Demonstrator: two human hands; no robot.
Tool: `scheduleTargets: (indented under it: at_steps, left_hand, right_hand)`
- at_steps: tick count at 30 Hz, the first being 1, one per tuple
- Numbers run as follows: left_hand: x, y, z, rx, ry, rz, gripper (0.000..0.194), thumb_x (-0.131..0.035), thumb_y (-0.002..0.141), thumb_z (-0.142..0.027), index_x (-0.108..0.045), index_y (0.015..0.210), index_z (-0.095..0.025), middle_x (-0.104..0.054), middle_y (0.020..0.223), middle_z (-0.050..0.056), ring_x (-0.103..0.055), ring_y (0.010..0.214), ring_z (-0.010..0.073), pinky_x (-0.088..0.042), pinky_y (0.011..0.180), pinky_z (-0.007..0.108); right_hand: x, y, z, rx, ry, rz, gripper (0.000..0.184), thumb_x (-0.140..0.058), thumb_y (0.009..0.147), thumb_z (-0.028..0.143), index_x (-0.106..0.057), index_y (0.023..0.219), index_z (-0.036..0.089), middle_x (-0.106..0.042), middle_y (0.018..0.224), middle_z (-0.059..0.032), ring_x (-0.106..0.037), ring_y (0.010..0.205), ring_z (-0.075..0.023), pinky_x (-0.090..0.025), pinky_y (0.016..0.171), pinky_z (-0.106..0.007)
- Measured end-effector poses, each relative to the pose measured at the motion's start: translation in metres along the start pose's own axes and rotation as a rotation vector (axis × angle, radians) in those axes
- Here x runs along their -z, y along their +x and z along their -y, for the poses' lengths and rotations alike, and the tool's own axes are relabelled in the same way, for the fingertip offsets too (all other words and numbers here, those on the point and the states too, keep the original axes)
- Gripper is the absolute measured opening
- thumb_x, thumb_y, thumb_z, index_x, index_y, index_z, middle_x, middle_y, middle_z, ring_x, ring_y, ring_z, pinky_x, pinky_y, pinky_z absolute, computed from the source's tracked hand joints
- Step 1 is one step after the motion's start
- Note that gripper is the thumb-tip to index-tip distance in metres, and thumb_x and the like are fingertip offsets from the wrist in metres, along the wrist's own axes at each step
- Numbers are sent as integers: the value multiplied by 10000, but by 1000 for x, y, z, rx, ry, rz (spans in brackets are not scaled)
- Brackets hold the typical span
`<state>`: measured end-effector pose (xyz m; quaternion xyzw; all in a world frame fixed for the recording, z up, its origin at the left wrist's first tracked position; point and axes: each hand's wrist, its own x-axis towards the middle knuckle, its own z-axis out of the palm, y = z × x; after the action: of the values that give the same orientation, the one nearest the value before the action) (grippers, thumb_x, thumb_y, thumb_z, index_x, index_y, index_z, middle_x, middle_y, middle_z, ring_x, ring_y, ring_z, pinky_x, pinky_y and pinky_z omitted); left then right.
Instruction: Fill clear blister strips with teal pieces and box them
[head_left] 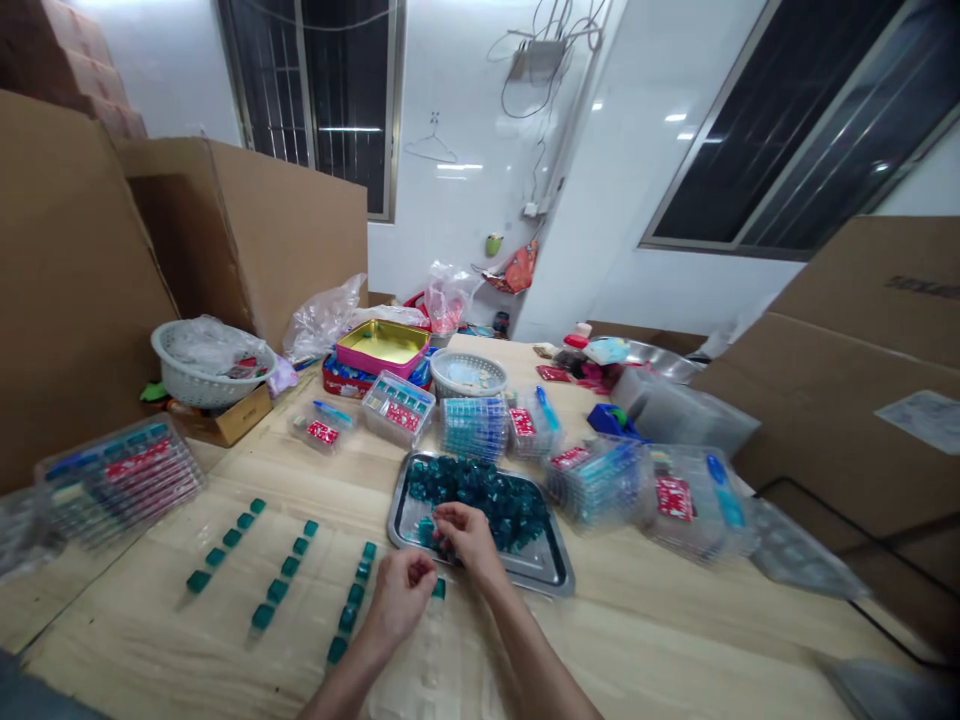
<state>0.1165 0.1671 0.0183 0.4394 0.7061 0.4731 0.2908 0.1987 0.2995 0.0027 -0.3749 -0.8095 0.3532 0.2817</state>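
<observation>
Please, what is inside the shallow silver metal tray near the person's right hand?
Many small teal glassy cubes lie heaped in the shallow silver metal tray, below the right hand. Bare metal shows along the tray's edges; the floor beneath the heap and hand cannot be seen.

My pale wooden table (637, 630) carries a rimmed steel tray (553, 572) heaped with teal glassy cubes (480, 490), straight rows of teal cubes (290, 567), and what look like clear plastic packs (120, 480).

The metal tray (559, 572) shone with a polished gloss, the teal cubes (472, 490) looked glossy, the worktop (637, 640) was smooth pale wood, and the cardboard carton (277, 230) was matt.
</observation>
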Motion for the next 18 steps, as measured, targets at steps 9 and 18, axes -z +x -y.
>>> scheduleTargets:
  at_steps: [9,18]
  left_hand:
    - [3,-2,-4,-306,581,-45,393,-512,780,-237,-576,1163,-173,-524,1298,121,-377,1260,323,-301,1031,501]
    - [5,6,-2,-308,453,-83,305,-500,791,-228,-610,1070,-173,-562,1254,117,-394,1257,315,-271,1046,540]
  right_hand:
    - [-1,24,20,42,-279,-2,292,-436,694,-42,-601,847,145,-587,987,-107,-606,819,-179,-436,712,-259]
    - [6,1,12,13,4,-23,163,-536,698,138,-594,849,157,-604,741,-14,-547,592,-133,-448,573,-239]
